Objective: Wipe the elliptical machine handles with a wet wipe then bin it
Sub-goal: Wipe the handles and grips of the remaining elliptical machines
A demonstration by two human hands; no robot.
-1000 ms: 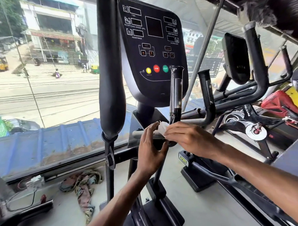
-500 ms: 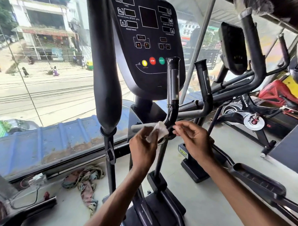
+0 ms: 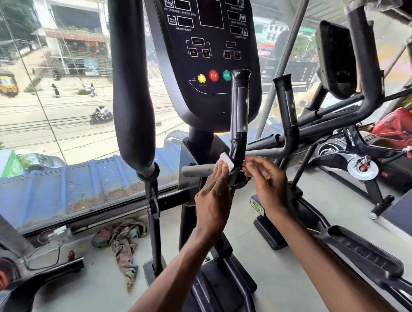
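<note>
Centre of frame: left hand, fingers straight, presses the white wipe against the lower bend of the handle, below the console. Right hand sits just beside, fingers curled; whether it grasps anything cannot be determined.

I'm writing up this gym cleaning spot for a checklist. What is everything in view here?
console: one, black, top centre
buttons: three, yellow, red and green, low on the console
upright handles: two, black, below and right of the console
padded handle: one, black, left of the console
wipe: one, white, on the nearer upright handle's lower bend
rag: one, multicoloured, on the floor by the window
pedal: one, black, lower right
neighbouring machine: one, black, right
left hand: one, straight fingers pressing the wipe
right hand: one, fingers curled at the bend's right side, grip unclear
</note>
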